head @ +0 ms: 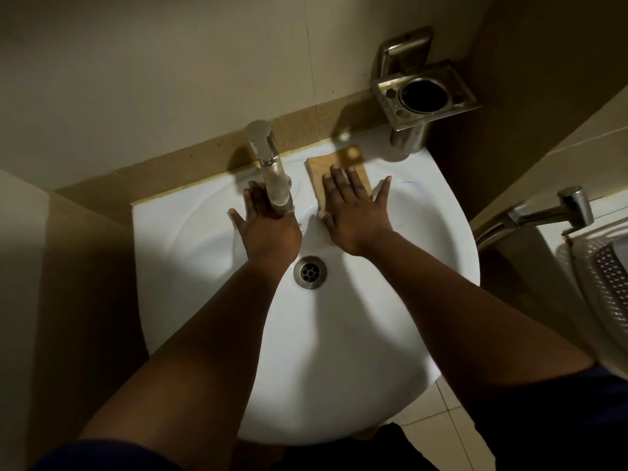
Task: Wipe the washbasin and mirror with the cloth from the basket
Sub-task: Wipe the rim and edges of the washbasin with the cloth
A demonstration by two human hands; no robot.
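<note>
A white washbasin (339,334) fills the middle of the view, with a metal drain (310,271) at its centre. A tan folded cloth (334,161) lies on the back rim, right of the chrome tap (272,168). My right hand (356,212) lies flat on the cloth with fingers spread, pressing it against the basin. My left hand (263,229) rests open inside the bowl beneath the tap spout, which hides some of its fingers. No mirror is in view.
A steel cup holder (424,93) is fixed to the wall above the basin's right corner. A spray nozzle (557,212) and a perforated white basket (605,294) sit at the right edge. Tiled walls enclose the basin on the left and behind.
</note>
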